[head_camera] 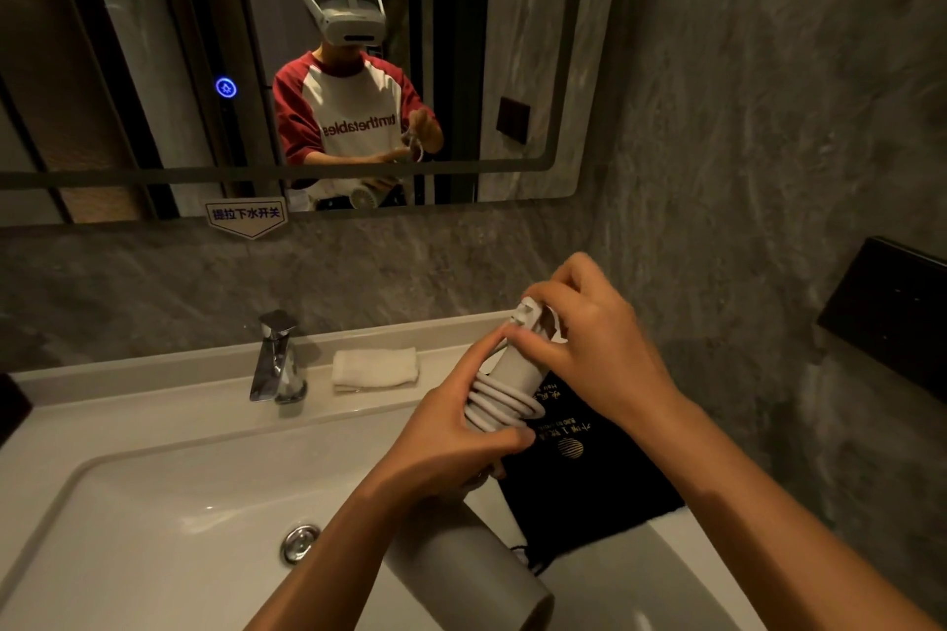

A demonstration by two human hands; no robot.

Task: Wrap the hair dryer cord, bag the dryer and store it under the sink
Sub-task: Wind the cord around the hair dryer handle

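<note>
Cord (505,406) coils lie around the dryer handle (517,364), partly hidden under my fingers; the hair dryer (461,574) barrel is cut off by my left forearm. My left hand (451,446) grips the coils closed. My right hand (594,348) pinches the plug (528,312) at the handle end, above the black bag (589,487) beside the sink (169,502).

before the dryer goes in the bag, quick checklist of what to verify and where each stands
1. Cord coiled around the hair dryer handle: ok, several loops sit snug.
2. Plug end tucked in: not ok, right hand holds it at the handle tip.
3. Coils kept from slipping: ok, left hand pins them.
4. Black bag within reach: ok, flat on the counter under the hands.
5. Bag mouth open: cannot tell.
6. Basin dry: cannot tell.
</note>
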